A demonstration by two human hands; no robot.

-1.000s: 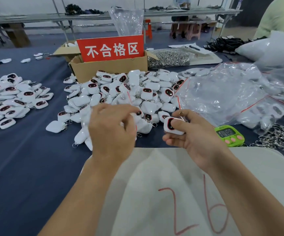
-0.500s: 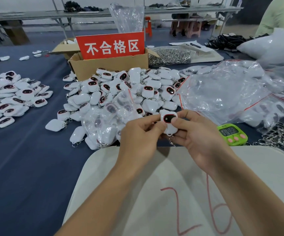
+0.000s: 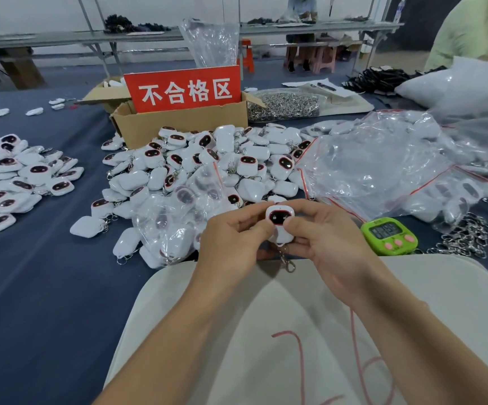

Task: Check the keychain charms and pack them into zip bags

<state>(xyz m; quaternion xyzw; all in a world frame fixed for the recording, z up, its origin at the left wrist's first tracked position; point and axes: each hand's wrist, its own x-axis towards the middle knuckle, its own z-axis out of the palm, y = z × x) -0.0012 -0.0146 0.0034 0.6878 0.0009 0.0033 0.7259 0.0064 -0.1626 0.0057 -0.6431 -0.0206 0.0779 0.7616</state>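
The left hand (image 3: 231,244) and the right hand (image 3: 333,244) meet in the middle of the frame. Both pinch one small white charm (image 3: 279,222) between thumbs and curled fingers. The charm's dark face with a red rim looks up at the camera, and its metal clip (image 3: 288,265) hangs down below the hands. Under the arms lies a white sheet (image 3: 266,317) with red marks on it. Just left of the hands is a clear zip bag (image 3: 178,211) with charms inside. It lies against the near edge of a big pile of charms (image 3: 207,159). To the right of the hands sits a green timer (image 3: 389,235), and beside it a heap of metal rings (image 3: 465,238). Above the timer is a heap of clear zip bags with red strips (image 3: 383,171). Behind the big pile stands a cardboard box (image 3: 178,124) with a red sign (image 3: 184,89). At the left edge is another pile of charms (image 3: 11,176) on the blue tabletop (image 3: 32,287).
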